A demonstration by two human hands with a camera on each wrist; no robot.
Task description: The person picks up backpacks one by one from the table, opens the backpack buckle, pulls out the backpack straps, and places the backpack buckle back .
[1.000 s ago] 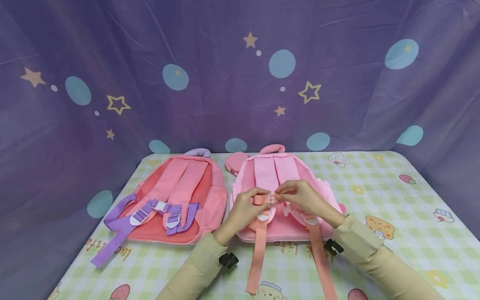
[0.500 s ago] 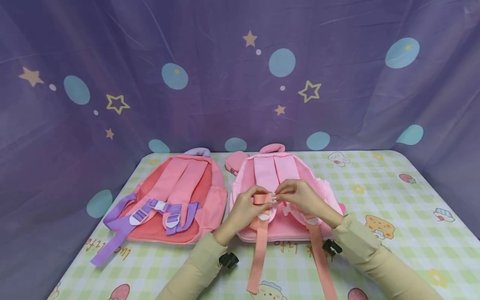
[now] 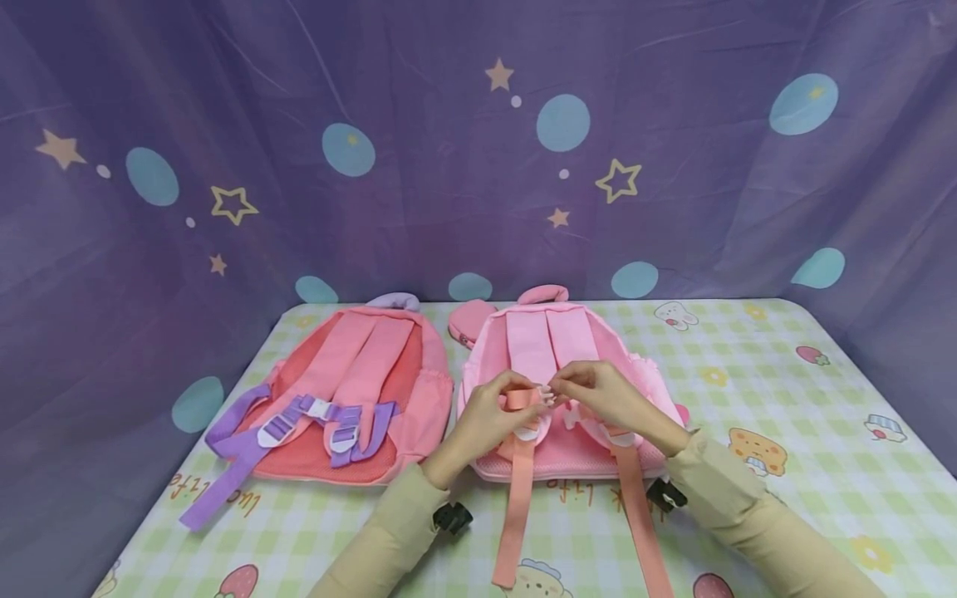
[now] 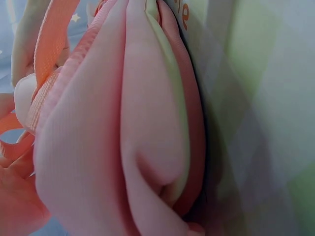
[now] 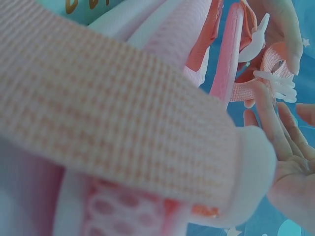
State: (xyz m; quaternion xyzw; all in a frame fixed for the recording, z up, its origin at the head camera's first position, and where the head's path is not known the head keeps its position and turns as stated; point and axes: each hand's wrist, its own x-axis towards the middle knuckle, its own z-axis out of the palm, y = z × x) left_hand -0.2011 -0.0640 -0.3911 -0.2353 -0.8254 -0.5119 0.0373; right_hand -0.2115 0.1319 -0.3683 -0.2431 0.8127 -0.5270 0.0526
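Head view: the light pink backpack [image 3: 579, 458], taken as the reference, lay straps upward on the checked tablecloth [image 3: 815, 465]. Both hands were over its lower middle. The left hand [image 3: 488, 422] gripped a short length of orange strap [image 3: 521, 399], bent fingers above and thumb below. A white buckle [image 3: 547, 395] sat at that strap's end, just beyond the left fingertips, between the two hands. The fingers of the right hand [image 3: 607, 397] were narrowed, their tips at the buckle; whether they pinched it could not be told. Two orange tails [image 3: 513, 519] hung past the backpack's near edge. A coral backpack [image 3: 389, 340] with purple straps [image 3: 232, 486] lay just left of it, a round pink pouch [image 3: 471, 322] beside its upper left edge, and a purple curtain [image 3: 449, 124] behind it.

Left wrist view: the side of the light pink backpack filled the middle. Beside it, the left hand was partly in view, with an orange loop at its fingers.

Right wrist view: a blurred band [image 5: 118, 108] crossed the light pink backpack. Beyond its far side, the buckle's prongs showed close to fingertips; the near hand appeared to be the right, though its contact with the strap was unclear.
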